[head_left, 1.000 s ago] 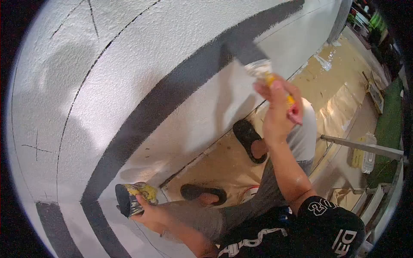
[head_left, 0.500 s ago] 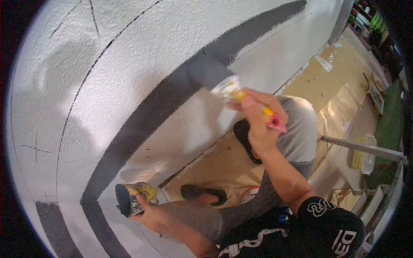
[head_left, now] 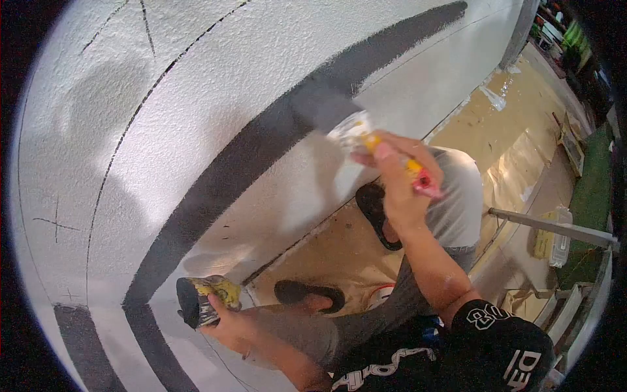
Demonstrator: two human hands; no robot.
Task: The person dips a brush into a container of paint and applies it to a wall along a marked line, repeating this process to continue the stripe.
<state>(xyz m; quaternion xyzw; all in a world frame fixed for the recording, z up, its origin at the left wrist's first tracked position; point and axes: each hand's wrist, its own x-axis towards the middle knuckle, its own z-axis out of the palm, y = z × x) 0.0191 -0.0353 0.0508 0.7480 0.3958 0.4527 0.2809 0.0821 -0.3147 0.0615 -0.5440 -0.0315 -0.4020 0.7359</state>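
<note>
My right hand (head_left: 400, 173) is closed around a paintbrush (head_left: 351, 129) with a yellow handle, pink at its end. Blurred by motion, the bristles meet the wide dark grey curved band (head_left: 215, 189) on the white textured wall (head_left: 196, 85). At the lower left, my left hand (head_left: 227, 325) grips a paint can (head_left: 210, 299) by its side. Yellow and black smears cover the can, which is tipped so that its dark opening faces the wall.
Thin dark lines and crosses (head_left: 57, 224) mark the wall. Brown sheeting (head_left: 313, 251) covers the floor, with my sandalled feet on it. At the right are a metal ladder (head_left: 555, 225), a clear plastic box (head_left: 559, 236) and a green mat (head_left: 591, 196).
My right hand and the paintbrush have shifted slightly right and down in view, the bristles still at the band. The left hand and the can stay almost in place.
</note>
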